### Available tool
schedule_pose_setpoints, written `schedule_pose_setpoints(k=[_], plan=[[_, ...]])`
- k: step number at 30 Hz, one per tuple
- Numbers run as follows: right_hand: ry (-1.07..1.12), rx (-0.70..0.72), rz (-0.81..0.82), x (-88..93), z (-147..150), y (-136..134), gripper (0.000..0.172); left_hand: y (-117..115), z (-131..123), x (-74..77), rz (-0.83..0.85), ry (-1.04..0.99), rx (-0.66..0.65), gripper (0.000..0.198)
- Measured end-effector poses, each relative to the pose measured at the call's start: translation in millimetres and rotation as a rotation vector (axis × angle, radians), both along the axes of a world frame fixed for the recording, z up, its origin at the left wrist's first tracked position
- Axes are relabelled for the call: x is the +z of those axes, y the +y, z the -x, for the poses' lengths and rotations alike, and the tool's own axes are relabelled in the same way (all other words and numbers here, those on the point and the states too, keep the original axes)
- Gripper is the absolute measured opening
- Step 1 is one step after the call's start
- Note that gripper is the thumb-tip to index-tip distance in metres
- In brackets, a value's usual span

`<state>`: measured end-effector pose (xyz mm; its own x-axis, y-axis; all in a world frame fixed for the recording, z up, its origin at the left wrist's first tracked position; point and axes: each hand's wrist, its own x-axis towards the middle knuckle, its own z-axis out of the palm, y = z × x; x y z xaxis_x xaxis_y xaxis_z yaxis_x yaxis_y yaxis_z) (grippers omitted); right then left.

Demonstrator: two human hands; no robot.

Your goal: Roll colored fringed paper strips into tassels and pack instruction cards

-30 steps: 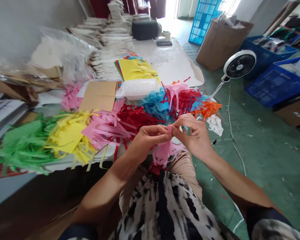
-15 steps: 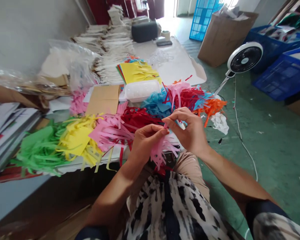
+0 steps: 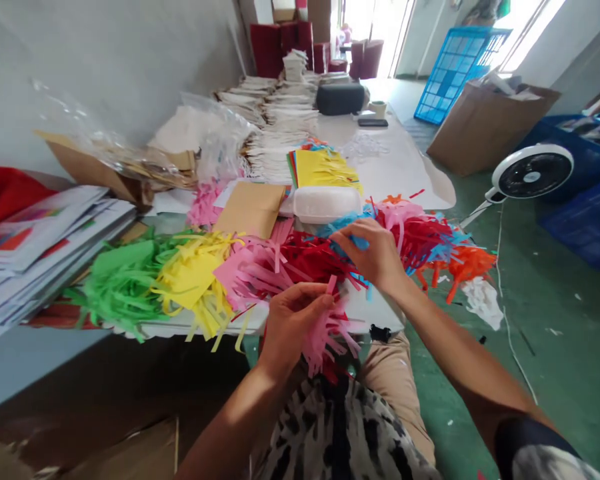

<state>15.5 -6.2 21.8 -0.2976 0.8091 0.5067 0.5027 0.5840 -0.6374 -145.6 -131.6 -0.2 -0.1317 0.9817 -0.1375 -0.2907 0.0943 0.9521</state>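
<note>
My left hand (image 3: 296, 319) pinches a pink fringed paper tassel (image 3: 325, 340) between thumb and fingers. Its narrow rolled top sticks up above the fingertips, and the strips hang down over my lap. My right hand (image 3: 373, 255) is farther up, apart from the tassel, over the blue fringed paper (image 3: 349, 223). Thumb and forefinger are bent close together there; whether anything is between them I cannot make out. Red fringed paper (image 3: 310, 257) lies just behind my left hand. Pink fringed paper (image 3: 250, 270), yellow fringed paper (image 3: 195, 273) and green fringed paper (image 3: 127, 277) spread leftward along the table edge.
A white plastic box (image 3: 327, 203) and a brown card (image 3: 250, 208) lie behind the fringed papers. Stacked papers (image 3: 45, 247) stand at left. Orange fringed paper (image 3: 467, 263) hangs off the right edge near a white fan (image 3: 533, 172). A phone (image 3: 373, 123) lies farther back.
My right hand has let go of the tassel's top and moved up and away to the blue paper. My left hand still holds the tassel. The view has shifted.
</note>
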Motion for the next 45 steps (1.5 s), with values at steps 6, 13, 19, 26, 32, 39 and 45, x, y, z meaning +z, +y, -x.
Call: schedule_pose_setpoints(k=[6,13,19,26,32,39,45], plan=[[-0.601,-0.284,0.121,-5.9,50.5,105.7,0.035,-13.4,23.2,-6.8,-0.006,0.033,0.061,0.019],[-0.69,-0.32,0.265,-14.0,71.1,142.0,0.021,-18.7,37.3,-17.3,-0.013,0.022,0.019,0.018],[-0.555,-0.289,0.157,-2.5,56.2,128.6,0.025,-14.6,38.5,-17.6,-0.01,-0.015,0.041,0.021],[0.042,0.091,0.165,15.1,26.6,16.4,0.023,-17.3,31.0,-8.1,-0.044,0.016,0.073,0.021],[0.432,0.176,0.415,7.0,13.0,-83.3,0.013,-28.0,16.4,-4.4,-0.1,0.105,0.076,0.018],[0.69,0.149,0.526,-19.3,13.8,-112.2,0.012,-42.6,0.2,-2.0,-0.186,0.165,0.068,0.014],[0.792,0.163,0.546,-22.0,14.4,-129.0,0.009,-48.4,-5.3,2.8,-0.218,0.224,0.053,0.015]])
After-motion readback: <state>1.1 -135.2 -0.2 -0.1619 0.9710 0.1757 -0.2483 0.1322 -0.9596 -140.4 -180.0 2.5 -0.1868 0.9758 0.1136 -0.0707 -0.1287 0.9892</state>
